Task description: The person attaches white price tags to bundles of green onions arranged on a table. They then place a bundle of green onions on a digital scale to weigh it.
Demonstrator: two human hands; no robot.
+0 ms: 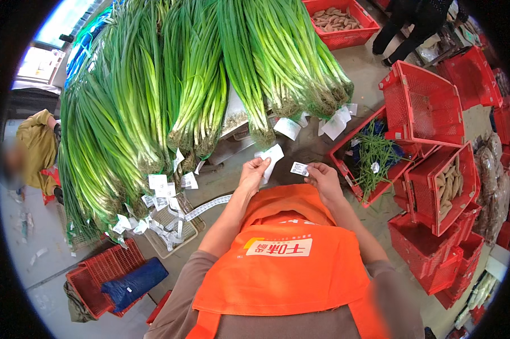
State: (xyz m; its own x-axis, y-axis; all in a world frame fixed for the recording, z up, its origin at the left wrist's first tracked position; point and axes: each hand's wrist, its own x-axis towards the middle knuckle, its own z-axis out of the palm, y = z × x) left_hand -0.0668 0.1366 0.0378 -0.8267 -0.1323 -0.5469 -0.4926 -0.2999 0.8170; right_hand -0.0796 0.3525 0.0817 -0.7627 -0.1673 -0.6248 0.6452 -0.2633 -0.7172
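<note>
In my left hand, between thumb and fingers, is a white paper tag, just below the root end of a bunch of long green onions. My right hand pinches a small white printed label that bears writing and a code. A gap separates the label from the tag. More green onion bunches in green netting lie side by side ahead of me, roots towards me. White tags hang at several root ends. A strip of printed labels curls near my left forearm.
A beige plastic crate sits under the label strip. To the right, one red crate holds loose green stalks, beside stacked red crates. Red baskets stand at lower left. People are at far left and upper right.
</note>
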